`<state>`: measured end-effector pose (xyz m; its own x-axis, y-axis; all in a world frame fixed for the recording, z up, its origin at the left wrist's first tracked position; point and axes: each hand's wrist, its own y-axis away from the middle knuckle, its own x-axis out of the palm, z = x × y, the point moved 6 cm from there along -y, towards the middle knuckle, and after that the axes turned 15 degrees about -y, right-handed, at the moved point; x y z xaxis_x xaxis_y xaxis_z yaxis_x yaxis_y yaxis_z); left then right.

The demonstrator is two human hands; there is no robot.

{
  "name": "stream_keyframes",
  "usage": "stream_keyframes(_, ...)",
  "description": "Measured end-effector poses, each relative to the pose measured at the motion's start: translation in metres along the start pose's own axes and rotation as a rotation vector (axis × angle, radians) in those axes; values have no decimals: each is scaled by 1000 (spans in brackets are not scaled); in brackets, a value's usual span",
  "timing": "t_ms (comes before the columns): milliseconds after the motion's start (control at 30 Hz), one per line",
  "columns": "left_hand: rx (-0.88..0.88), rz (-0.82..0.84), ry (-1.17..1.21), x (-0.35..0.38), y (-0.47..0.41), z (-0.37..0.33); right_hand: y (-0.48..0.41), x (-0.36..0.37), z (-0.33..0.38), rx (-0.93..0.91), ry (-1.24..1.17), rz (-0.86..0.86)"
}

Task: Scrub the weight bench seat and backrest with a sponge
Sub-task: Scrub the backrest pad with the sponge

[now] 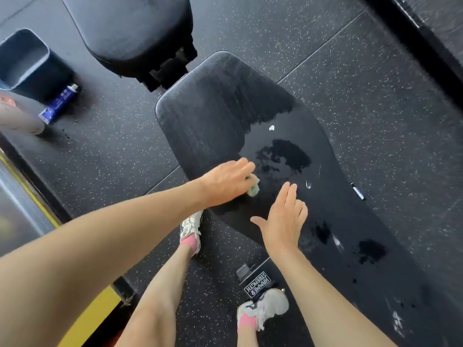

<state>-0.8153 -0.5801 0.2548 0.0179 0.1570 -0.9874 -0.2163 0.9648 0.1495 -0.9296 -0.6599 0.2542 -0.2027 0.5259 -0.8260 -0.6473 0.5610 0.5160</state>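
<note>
L hand (225,184) curled round sponge (253,188) on backrest (295,116); R hand (283,221) flat, fingers straight, just near-right. Backrest's long axis runs far-left to near-right; matte patch (205,108) lies far of sponge.

Two bench pads: the seat (130,28) at upper centre, the backrest (275,121) across the middle. Two hands, the left hand (225,181) and the right hand (283,221), at centre. One sponge (253,189). One bin (25,61), one blue tube (59,103) and one pale bottle (20,118) at upper left. Two white shoes (265,306) and one printed label (258,284) at lower centre.
</note>
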Motion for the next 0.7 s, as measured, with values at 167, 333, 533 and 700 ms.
stream_keyframes(167, -454, 94, 190, -7, -10, -1, -1, -1, 0, 3, 12, 8)
stream_keyframes(333, 192, 6, 24, -10, -1, -27, -1, -2, -1, 4, -5, 0)
stream_keyframes(533, -450, 138, 220, -8, -10, -5, 1, -3, -1, 0, 15, 11)
stream_keyframes(700, 181, 26, 111, -12, -3, -33, 1, -4, -1, -7, -1, -16)
